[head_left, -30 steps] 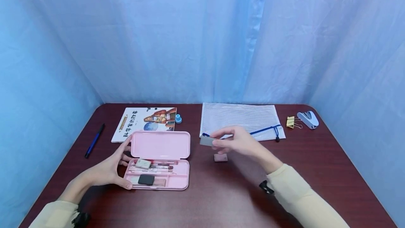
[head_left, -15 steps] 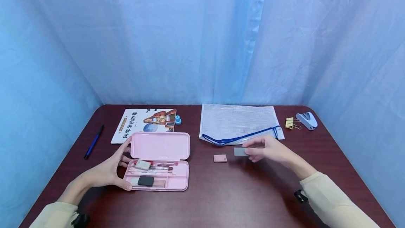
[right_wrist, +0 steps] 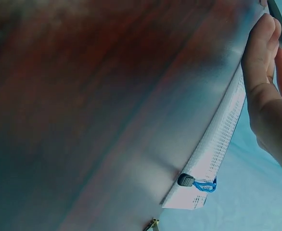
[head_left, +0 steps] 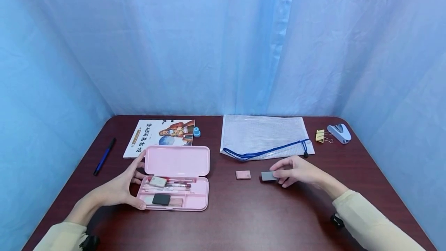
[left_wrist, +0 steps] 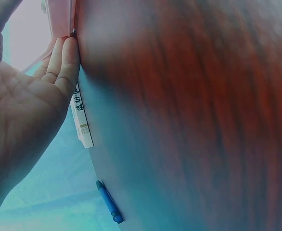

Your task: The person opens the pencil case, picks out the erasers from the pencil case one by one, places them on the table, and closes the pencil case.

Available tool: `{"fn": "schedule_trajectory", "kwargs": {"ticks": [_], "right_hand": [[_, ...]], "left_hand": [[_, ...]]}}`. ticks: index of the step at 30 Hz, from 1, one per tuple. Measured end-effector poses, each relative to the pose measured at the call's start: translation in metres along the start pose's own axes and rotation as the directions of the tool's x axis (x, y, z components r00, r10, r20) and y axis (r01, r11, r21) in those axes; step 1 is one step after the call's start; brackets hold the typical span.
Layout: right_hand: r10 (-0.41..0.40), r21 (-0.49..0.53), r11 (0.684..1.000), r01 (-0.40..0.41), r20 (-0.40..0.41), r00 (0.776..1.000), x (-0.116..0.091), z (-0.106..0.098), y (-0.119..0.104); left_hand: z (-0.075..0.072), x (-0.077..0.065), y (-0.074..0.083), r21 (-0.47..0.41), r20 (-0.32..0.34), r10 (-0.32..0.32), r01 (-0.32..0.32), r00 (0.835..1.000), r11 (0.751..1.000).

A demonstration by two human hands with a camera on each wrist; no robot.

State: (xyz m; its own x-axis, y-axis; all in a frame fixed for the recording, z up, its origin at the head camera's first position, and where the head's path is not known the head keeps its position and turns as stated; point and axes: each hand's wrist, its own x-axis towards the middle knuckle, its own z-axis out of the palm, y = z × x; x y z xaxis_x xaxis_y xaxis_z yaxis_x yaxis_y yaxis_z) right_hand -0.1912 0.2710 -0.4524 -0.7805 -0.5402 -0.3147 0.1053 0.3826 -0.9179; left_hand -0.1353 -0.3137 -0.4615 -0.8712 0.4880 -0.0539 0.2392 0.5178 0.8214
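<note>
My left hand (head_left: 116, 187) holds the left end of an open pink pencil case (head_left: 196, 202), thumb at the front corner and fingers at the back by the raised lid. Inside the case lie several pens (head_left: 179, 185), a whitish eraser (head_left: 158, 181) and a black block (head_left: 161, 199). To the right, my right hand (head_left: 299, 171) pinches a flat grey eraser (head_left: 268, 176) between thumb and fingers, at or just above the table. Left of it lies a pink eraser (head_left: 243, 174). The right wrist view shows the grey eraser (right_wrist: 277, 21) edge-on, partly behind my fingers.
A white mesh zip pouch (head_left: 261, 134) with a blue cord lies at the back. A yellow binder clip (head_left: 319, 136) and a pale blue stapler (head_left: 339, 133) are at back right. A booklet (head_left: 150, 134), a small blue cap-like piece (head_left: 196, 132) and a blue pen (head_left: 104, 157) lie at left.
My right hand has carried the grey eraser rightward from above the pouch's front edge, past the pink eraser, and lowered it towards the table. My left hand stays on the pencil case.
</note>
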Motion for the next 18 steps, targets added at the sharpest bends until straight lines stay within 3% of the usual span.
{"fn": "schedule_trajectory", "kwargs": {"ticks": [18], "right_hand": [[0.084,-0.037,0.996,-0.086,-0.029,0.996,0.0035,-0.0027,-0.0039]], "left_hand": [[0.0003,0.0006,-0.0006,0.011,-0.003,0.002,-0.002,1.000,1.000]]}}
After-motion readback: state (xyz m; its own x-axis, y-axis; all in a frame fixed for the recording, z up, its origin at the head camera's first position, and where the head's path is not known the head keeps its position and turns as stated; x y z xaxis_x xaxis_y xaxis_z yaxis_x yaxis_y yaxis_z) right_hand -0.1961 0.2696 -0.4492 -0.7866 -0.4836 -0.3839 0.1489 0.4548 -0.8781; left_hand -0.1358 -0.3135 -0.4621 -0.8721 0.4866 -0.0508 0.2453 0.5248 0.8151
